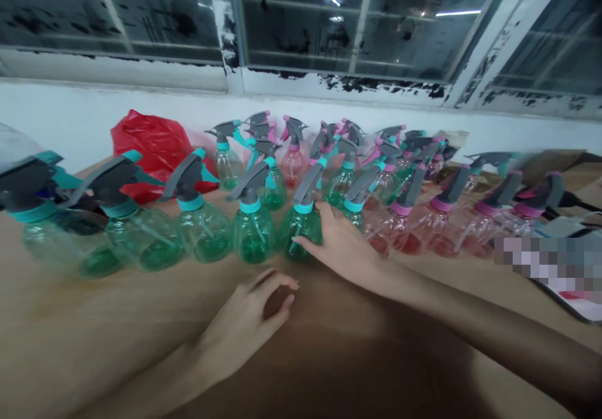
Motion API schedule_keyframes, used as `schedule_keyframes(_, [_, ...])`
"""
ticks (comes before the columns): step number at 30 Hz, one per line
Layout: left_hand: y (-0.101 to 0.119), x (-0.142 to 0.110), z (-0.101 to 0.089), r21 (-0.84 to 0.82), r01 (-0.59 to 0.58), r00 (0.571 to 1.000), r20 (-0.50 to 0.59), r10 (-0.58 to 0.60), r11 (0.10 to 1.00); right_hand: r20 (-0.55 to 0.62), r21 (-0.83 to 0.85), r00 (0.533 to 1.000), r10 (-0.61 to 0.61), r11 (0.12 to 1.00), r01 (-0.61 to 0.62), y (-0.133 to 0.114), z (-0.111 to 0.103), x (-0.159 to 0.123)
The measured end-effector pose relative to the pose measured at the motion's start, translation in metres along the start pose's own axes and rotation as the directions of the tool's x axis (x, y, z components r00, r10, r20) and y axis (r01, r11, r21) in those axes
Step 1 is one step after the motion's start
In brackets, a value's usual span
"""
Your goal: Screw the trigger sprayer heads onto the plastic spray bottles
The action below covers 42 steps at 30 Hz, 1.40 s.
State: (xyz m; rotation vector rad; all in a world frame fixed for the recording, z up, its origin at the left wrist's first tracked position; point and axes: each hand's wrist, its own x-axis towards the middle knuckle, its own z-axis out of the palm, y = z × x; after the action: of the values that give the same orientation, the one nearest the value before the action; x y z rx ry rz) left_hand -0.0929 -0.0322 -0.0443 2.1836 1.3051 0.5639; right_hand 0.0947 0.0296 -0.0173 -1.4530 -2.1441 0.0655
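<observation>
My right hand (345,243) is wrapped around the right side of a green spray bottle (294,234), thumb in front and fingers partly hidden behind it. This bottle stands upright on the table, with a teal collar and a grey trigger head. My left hand (256,306) is held over the table nearer to me, fingers curved, a gap between thumb and forefinger, nothing in it. Just beyond it stands another green spray bottle (254,237). The front row continues left with more green bottles (205,231) and right with pink bottles (444,228).
Behind the front row stand several more spray bottles (292,159), green and pink mixed. A red plastic bag (150,143) lies at the back left, against the white wall (61,108). At the right edge is a flat, partly blurred-out object (583,306) on the wooden table (155,306).
</observation>
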Motion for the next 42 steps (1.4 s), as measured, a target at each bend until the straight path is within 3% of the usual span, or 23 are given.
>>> schedule_keyframes(4, [0.004, 0.010, -0.001, -0.013, -0.002, 1.000, 0.009, 0.002, 1.000, 0.023, 0.037, 1.000, 0.016, 0.999, -0.017, -0.003, 0.000, 0.003])
schedule_keyframes(11, [0.015, 0.024, 0.004, -0.007, 0.001, 0.997, 0.075, 0.000, 1.000, -0.112, 0.185, 0.993, -0.046, 0.980, 0.067, 0.000, -0.025, -0.017])
schedule_keyframes(15, [0.024, 0.028, 0.007, -0.047, 0.024, 0.993, 0.121, -0.018, 0.999, -0.053, 0.188, 0.997, 0.056, 0.981, -0.045, 0.019, -0.052, -0.037])
schedule_keyframes(18, [0.028, 0.033, 0.010, -0.112, 0.058, 0.990, 0.133, -0.043, 0.992, -0.072, 0.138, 0.985, 0.157, 0.980, -0.146, 0.039, -0.061, -0.048])
schedule_keyframes(23, [0.033, 0.044, 0.011, -0.177, 0.048, 0.996, 0.084, -0.034, 0.983, -0.120, 0.065, 0.970, 0.213, 0.976, -0.206, 0.055, -0.056, -0.052])
schedule_keyframes(32, [0.045, 0.046, 0.006, -0.192, 0.047, 0.998, 0.047, -0.038, 0.980, -0.023, 0.067, 0.954, 0.297, 0.953, -0.295, 0.051, -0.029, -0.029])
schedule_keyframes(37, [0.053, 0.043, 0.004, -0.197, 0.056, 0.998, 0.045, -0.048, 0.979, 0.000, 0.014, 0.955, 0.297, 0.955, -0.297, 0.047, -0.029, -0.031])
schedule_keyframes(42, [0.061, 0.040, 0.005, -0.138, 0.083, 0.988, -0.117, -0.099, 0.987, -0.011, -0.049, 0.974, 0.227, 0.973, -0.227, 0.037, -0.038, -0.059])
